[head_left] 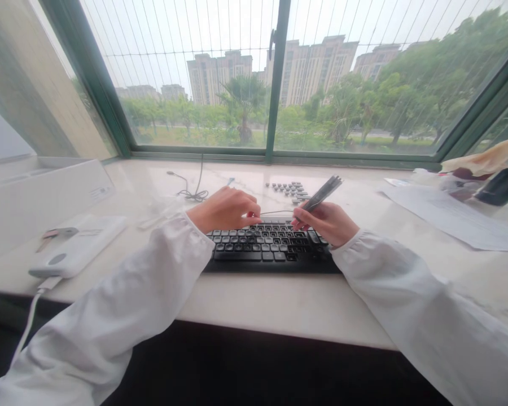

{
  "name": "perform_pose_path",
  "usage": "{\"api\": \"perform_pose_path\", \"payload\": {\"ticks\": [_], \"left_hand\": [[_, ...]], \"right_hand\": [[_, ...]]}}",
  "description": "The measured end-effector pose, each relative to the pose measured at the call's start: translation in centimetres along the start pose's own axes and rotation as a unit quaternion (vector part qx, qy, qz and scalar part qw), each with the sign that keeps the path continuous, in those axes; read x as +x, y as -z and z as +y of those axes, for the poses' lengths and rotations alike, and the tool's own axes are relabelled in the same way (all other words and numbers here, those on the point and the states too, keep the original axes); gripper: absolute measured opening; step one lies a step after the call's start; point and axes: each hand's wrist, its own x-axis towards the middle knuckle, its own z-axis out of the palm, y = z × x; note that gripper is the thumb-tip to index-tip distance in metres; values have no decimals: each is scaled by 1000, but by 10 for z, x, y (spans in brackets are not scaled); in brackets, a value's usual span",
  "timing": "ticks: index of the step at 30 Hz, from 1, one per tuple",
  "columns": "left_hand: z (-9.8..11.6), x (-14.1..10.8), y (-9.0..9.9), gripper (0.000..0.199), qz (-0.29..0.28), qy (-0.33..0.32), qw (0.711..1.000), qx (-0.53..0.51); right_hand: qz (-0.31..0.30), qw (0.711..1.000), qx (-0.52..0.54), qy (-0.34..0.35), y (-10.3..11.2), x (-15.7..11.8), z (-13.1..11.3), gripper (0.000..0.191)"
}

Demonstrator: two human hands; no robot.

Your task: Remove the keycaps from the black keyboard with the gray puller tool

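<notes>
A black keyboard (245,256) lies on the white counter, and several of its key spots on the right half show no caps. Over its upper left part is my left hand (231,208), fingers curled down at the top rows; whatever the fingertips may hold is hidden. My right hand (324,221) is closed around a dark, slim bundle of tools (324,192) that points up and away, while its fingertips are low over the keyboard's right part. Behind the keyboard, loose keycaps (285,189) lie in rows on the counter.
A coiled cable (195,194) lies behind my left hand. At the left are a white power strip (78,248), keys (53,237) and a white box (46,186). Paper sheets (457,217) and a dark object (502,183) are at the right. A window runs along the back.
</notes>
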Motion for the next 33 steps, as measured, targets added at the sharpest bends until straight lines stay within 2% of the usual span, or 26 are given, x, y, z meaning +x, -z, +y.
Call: {"api": "perform_pose_path", "payload": {"ticks": [6,10,15,18,22,27,33], "left_hand": [[-8,-2,3,27,9,8,1000,29],[-5,-2,6,29,24,-3,999,31],[17,0,-2,31,39,-11,999,-22],[35,2,-11,29,38,-12,997,-68],[50,2,-19,31,26,-6,996,-84],[52,0,-20,28,21,9,997,-76],[46,1,-17,25,7,-7,997,-81]], "right_hand": [[30,998,40,-27,0,3,4,51],[27,999,39,-9,0,0,-3,53],[18,999,-32,31,-1,-5,-9,56],[4,996,-61,58,-5,-7,-9,50],[17,993,-89,73,-11,-11,-10,42],[26,989,-133,64,-16,-13,-13,38],[54,986,-147,51,-14,-10,-11,38]]}}
